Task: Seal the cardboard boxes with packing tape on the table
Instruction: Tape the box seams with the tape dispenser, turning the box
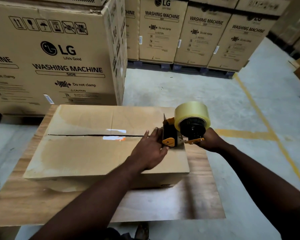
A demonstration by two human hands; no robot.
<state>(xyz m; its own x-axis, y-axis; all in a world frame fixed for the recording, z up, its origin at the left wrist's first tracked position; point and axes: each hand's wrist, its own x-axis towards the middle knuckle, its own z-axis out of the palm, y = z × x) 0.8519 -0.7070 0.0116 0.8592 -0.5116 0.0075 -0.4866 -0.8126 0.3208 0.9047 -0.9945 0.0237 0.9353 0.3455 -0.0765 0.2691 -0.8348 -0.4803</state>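
**Tape dispenser at the right end of the box seam**

The cardboard box [93,153] lies flat across the middle of the wooden table [163,205], its far side close to the table's far edge. Its two top flaps meet in a dark centre seam [93,135] that runs left to right. A glossy glare patch crosses the seam midway. It may be tape already laid, but I cannot tell.

The tape dispenser [171,135], black with orange parts, stands on the seam at the box's right end, toward the table's right edge. It carries a fat roll of clear, yellowish packing tape [190,115].

The right hand [211,141] has its fingers curled round the dispenser's handle. The left hand [149,151] lies with straight fingers on the box top, just beside the dispenser's front.

The box is plain corrugated board, matte and probably light. Its flaps are likely to give under pressure, so a flat palm near the seam should hold them level. The dispenser is rigid and best held by its handle, and its cutter edge is probably sharp. The tape film is thin and clingy.

Large washing machine cartons [59,58] stand behind the table.
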